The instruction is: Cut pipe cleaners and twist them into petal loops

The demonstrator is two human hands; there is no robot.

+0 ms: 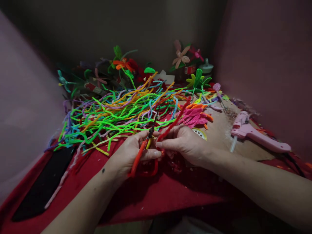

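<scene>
My left hand is closed around a pair of scissors with orange handles, their dark blades pointing up and away. Right beside it, my right hand pinches a red pipe cleaner that slants up to the right. The fingertips of both hands meet or nearly meet near the scissors' pivot. Just past the hands lies a large tangle of pipe cleaners, mostly green, orange, purple and blue. Pink looped pieces lie beyond my right hand.
A pink glue gun rests on a brown board at the right. On the red cloth at the left lies a flat black object. Pipe-cleaner flowers and a small lidded jar stand at the back.
</scene>
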